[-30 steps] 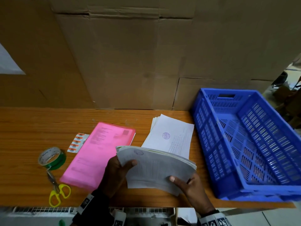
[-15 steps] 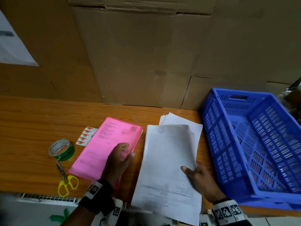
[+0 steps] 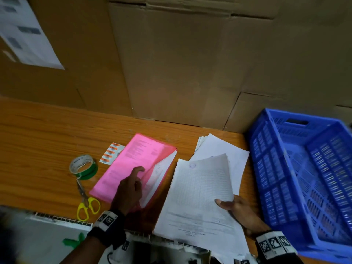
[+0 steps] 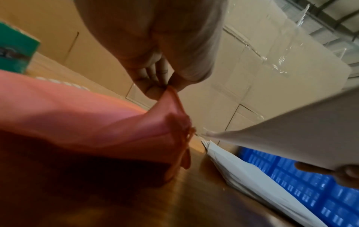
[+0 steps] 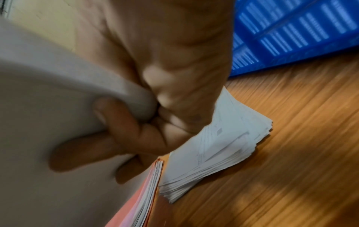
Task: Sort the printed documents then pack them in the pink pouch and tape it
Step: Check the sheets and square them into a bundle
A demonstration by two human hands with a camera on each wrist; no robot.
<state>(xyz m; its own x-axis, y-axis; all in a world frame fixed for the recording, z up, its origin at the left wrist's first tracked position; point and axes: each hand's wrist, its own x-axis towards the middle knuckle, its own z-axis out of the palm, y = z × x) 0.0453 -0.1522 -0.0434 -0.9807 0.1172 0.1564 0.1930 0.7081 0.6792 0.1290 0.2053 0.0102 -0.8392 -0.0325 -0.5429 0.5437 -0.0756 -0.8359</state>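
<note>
The pink pouch (image 3: 131,164) lies on the wooden table (image 3: 43,141), papers showing inside its opened right side. My left hand (image 3: 131,185) pinches the pouch's top layer (image 4: 170,99) and lifts it. My right hand (image 3: 236,206) grips a thick sheaf of printed documents (image 3: 200,197) by its right edge, thumb on top, held just right of the pouch. In the right wrist view the fingers (image 5: 108,122) curl round the sheaf (image 5: 48,92). A second pile of documents (image 3: 222,149) lies flat behind it, beside the crate.
A green tape roll (image 3: 83,166), yellow-handled scissors (image 3: 86,201) and a small sticker sheet (image 3: 111,153) lie left of the pouch. A blue plastic crate (image 3: 304,178) stands at the right. Cardboard boxes (image 3: 181,63) wall off the back of the table.
My left hand let go of the sheaf, moved onto the pouch and lifted its top layer open. The right hand alone now holds the sheaf, laid out flatter beside the pouch.
</note>
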